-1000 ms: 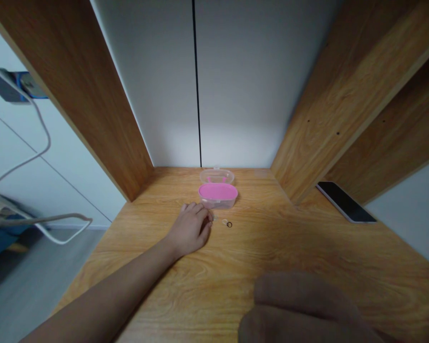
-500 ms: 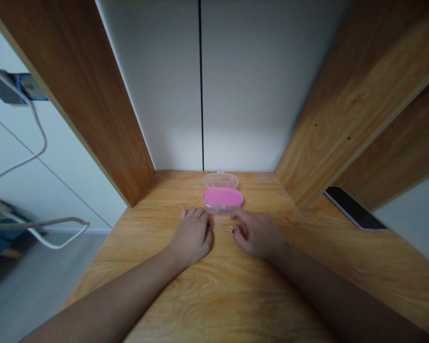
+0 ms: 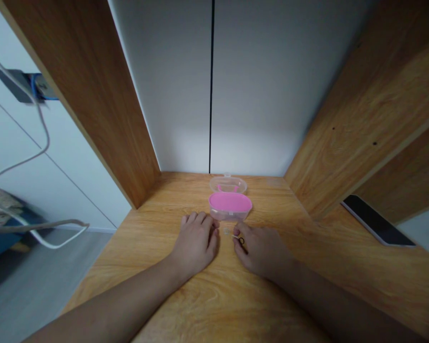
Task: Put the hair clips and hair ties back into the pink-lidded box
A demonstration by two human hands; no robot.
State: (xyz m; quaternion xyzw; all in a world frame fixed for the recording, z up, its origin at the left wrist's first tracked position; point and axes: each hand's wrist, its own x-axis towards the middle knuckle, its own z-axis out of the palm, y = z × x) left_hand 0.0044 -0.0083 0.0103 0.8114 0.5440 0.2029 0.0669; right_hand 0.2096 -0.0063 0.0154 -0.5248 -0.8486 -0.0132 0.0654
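Observation:
Palm down on the wooden tabletop rests my left hand (image 3: 197, 242), its fingers curled under and the thumb near the index finger; whatever they hold, if anything, is hidden. My right hand (image 3: 262, 247) is closed, with thumb and index finger around a small dark loop with a pale end (image 3: 241, 240). Between the hands lies a tiny clear piece (image 3: 226, 231), too small to name. Just beyond them stands an oval see-through plastic case (image 3: 230, 216) with a pink inner cover (image 3: 230, 202). Its clear lid (image 3: 241, 184) is tipped open toward the back, with a pink handle.
A dark phone-like slab (image 3: 377, 220) lies at the right on the wooden tabletop (image 3: 207, 305). Wooden side panels (image 3: 103, 109) and a white back wall (image 3: 164, 95) enclose the spot. White cables (image 3: 45, 133) hang at the left, near a wall socket.
My right fingers have shifted slightly, and the small dark loop now shows between thumb and index finger. The left hand looks nearly unchanged. The whole view has moved a little.

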